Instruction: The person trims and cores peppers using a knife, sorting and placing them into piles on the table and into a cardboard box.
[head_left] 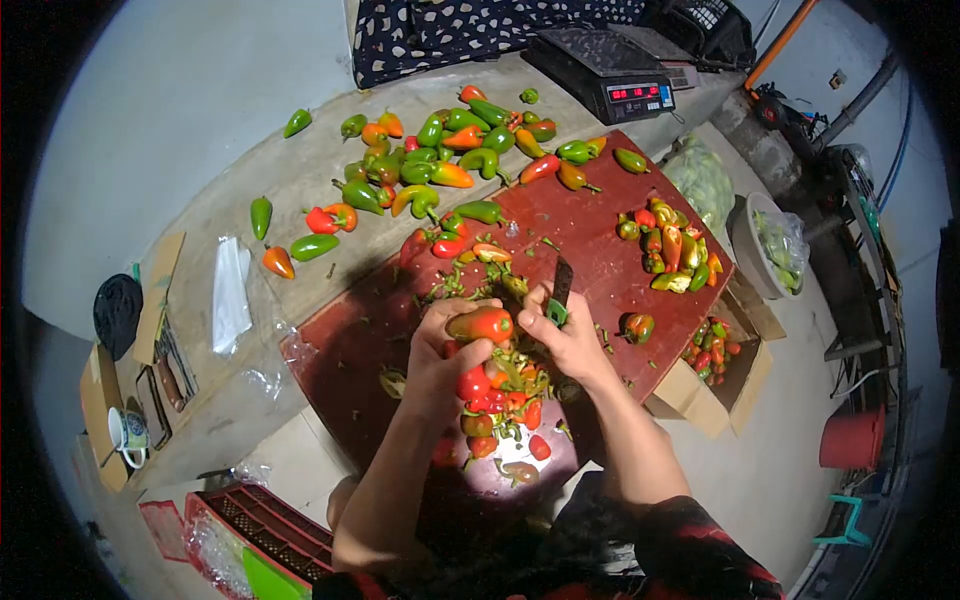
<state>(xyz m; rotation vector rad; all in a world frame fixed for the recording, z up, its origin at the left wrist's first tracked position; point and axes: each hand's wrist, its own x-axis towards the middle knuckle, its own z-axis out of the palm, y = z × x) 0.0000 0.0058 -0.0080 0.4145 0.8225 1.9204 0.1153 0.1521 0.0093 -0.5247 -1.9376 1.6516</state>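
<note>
My left hand (440, 350) is closed around a reddish-green pepper (480, 325), its stem end turned toward the right. In my right hand (562, 338) is a knife with a green handle (556, 311), and its dark blade (563, 278) points up and away from me. The blade stands apart from the pepper. Below my hands lie cut red pepper pieces (473, 384) and green trimmings on the red table (360, 335). More scraps (450, 285) lie just beyond my left hand.
Many whole peppers (430, 165) spread over the concrete ledge at the back. A pile of peppers (672, 245) sits at the table's right, near a single pepper (637, 327). A cardboard box (690, 400) with peppers, a digital scale (610, 80) and a red crate (270, 530) stand around.
</note>
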